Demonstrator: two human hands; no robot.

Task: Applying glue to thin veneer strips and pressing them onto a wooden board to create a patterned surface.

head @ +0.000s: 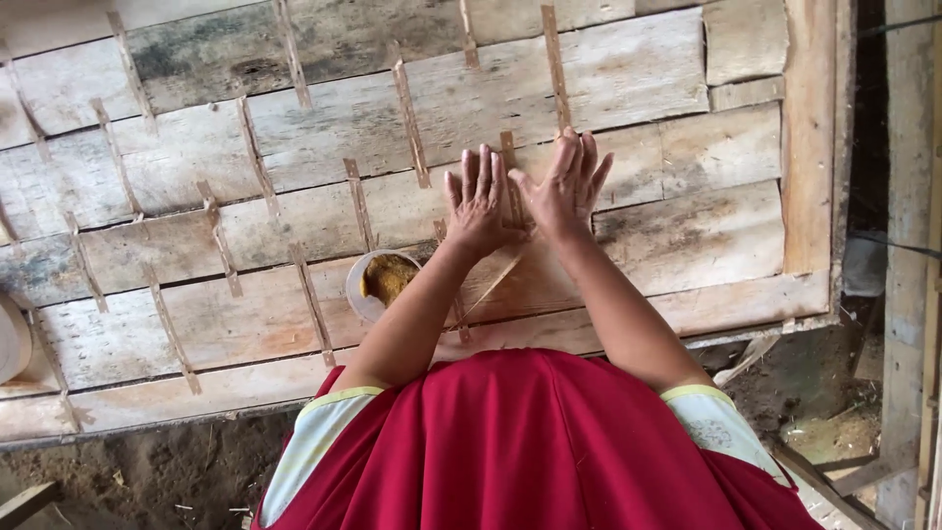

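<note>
My left hand (478, 201) and right hand (566, 186), both flat and open, press a thin strip (511, 191) onto the wooden counter (687, 236). Many strips (257, 157) already lie spread in rows; the bowl (383, 283) beside my left forearm still holds brown paste.

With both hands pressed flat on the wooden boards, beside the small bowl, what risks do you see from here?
1. The boards look rough and cracked, so the left hand and right hand may catch splinters.
2. The bowl of yellow-brown paste lies close to the left forearm; a backward move might knock it.
3. The thin strips seem lightly fixed; rubbing could shift them.
</note>
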